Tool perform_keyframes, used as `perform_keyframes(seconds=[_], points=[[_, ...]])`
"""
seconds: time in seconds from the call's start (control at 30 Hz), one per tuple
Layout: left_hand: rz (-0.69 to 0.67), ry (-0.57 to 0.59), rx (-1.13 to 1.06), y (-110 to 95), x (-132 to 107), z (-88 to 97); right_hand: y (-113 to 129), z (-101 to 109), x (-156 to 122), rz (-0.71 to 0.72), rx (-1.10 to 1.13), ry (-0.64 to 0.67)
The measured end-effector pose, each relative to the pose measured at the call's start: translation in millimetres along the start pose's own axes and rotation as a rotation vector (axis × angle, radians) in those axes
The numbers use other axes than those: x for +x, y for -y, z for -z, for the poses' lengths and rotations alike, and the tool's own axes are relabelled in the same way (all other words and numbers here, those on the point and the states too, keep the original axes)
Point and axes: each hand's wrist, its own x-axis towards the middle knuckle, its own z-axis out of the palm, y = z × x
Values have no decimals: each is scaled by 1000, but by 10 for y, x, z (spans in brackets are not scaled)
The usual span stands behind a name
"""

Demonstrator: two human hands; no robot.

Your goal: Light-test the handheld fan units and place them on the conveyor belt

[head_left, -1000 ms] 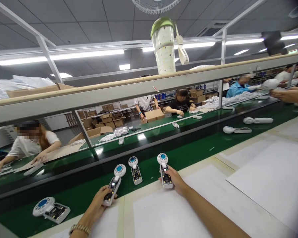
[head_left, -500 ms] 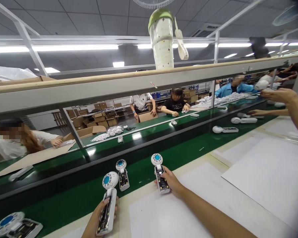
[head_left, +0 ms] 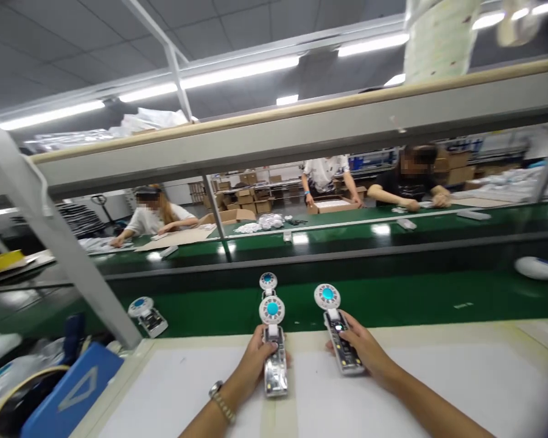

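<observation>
My left hand [head_left: 259, 360] grips a handheld fan unit [head_left: 274, 365] with a round white head and blue hub, its circuit board exposed along the handle. My right hand [head_left: 366, 348] holds a similar fan unit [head_left: 342, 350], tilted with its head toward the belt. Both units stay above the white sheet [head_left: 187, 389] at the bench edge. Directly behind my left hand's unit, another fan unit [head_left: 268, 285] lies on the green conveyor belt [head_left: 393, 307]. A further unit [head_left: 147, 316] lies on the belt at left.
A grey metal post [head_left: 59, 225] slants down at left, beside a blue case [head_left: 73, 389] and plastic bags. A white fan part [head_left: 539, 269] lies at the right edge. Beyond a beige-topped rail [head_left: 301, 125], co-workers sit along a second belt among cartons.
The view has swung left and closer to level. My left hand has drawn its unit upright toward the middle, nearer my right hand. Both hands keep their units.
</observation>
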Motion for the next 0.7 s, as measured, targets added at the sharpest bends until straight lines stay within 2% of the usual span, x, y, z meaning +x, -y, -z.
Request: perform_keyframes(seconds=[0.17,0.27,0.7], points=[[-37,85,-8,79,9,92,-105,98,56,-112,7,-57],[-38,100,-11,101,27,124,-179,170,116,-149,22,-35],[-31,92,44,62,5,107,-126,159,72,-122,-19,-8]])
